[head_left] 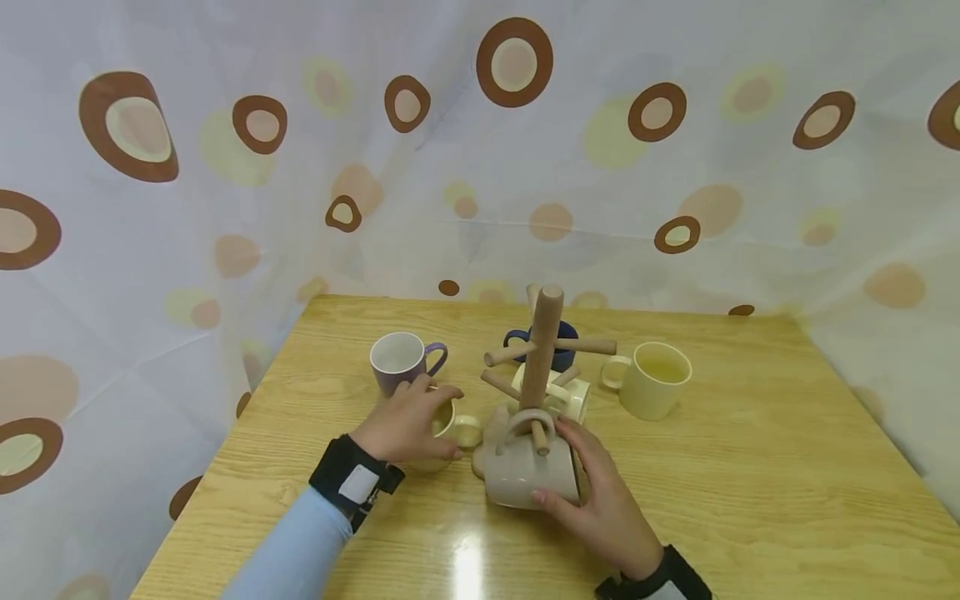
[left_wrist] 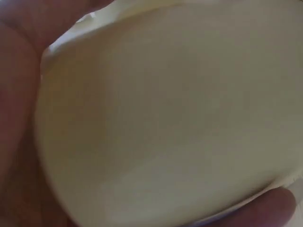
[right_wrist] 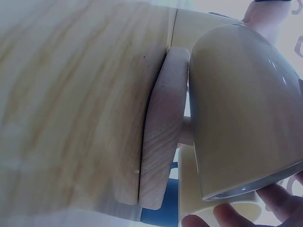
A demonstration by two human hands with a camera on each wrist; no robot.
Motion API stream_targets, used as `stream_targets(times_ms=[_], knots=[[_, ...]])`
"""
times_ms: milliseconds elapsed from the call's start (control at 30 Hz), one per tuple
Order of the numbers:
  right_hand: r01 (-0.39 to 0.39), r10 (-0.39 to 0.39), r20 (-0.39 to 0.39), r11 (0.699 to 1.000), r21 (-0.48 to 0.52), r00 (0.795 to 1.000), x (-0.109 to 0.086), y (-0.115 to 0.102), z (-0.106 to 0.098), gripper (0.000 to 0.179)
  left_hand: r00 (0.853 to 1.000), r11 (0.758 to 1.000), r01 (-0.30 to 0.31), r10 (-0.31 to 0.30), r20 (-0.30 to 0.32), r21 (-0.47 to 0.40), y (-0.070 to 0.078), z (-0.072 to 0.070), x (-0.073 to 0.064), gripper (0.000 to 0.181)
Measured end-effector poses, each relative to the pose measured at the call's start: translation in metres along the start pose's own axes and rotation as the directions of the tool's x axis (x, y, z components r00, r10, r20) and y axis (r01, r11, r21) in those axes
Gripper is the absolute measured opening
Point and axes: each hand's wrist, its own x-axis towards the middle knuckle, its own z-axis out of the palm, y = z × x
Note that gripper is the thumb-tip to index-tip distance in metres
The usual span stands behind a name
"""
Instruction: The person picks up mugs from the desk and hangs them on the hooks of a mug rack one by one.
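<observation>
My left hand (head_left: pixel 408 421) grips a pale yellow mug (head_left: pixel 442 422) from above, its handle pointing right. In the left wrist view, fingers and thumb lie around the wall of this mug (left_wrist: pixel 165 113). My right hand (head_left: pixel 603 504) holds a grey-beige mug (head_left: pixel 525 475) lying sideways against a wooden mug tree (head_left: pixel 540 358). The end of a lower peg (head_left: pixel 541 440) shows inside that mug's handle loop. In the right wrist view, fingertips (right_wrist: pixel 279 201) touch the rim of the grey-beige mug (right_wrist: pixel 246 109), beside the tree's wooden base (right_wrist: pixel 163 137).
A purple mug (head_left: pixel 387 379) stands just behind my left hand. Behind the tree's post are a cream mug (head_left: pixel 577 402), tilted sideways, and a dark blue mug (head_left: pixel 566 354). Another pale yellow mug (head_left: pixel 651 390) stands upright on the wooden table (head_left: pixel 757 450) at right. A patterned curtain (head_left: pixel 480 158) borders the table.
</observation>
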Motion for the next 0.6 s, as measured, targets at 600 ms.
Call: stream_targets(times_ms=[600], knots=[[-0.004,0.004,0.000,0.999,0.033,1.000,0.000,-0.002,0.000,0.078,0.942,0.982,0.176,-0.187,-0.279,-0.062,-0.007,0.022,-0.002,0.055]])
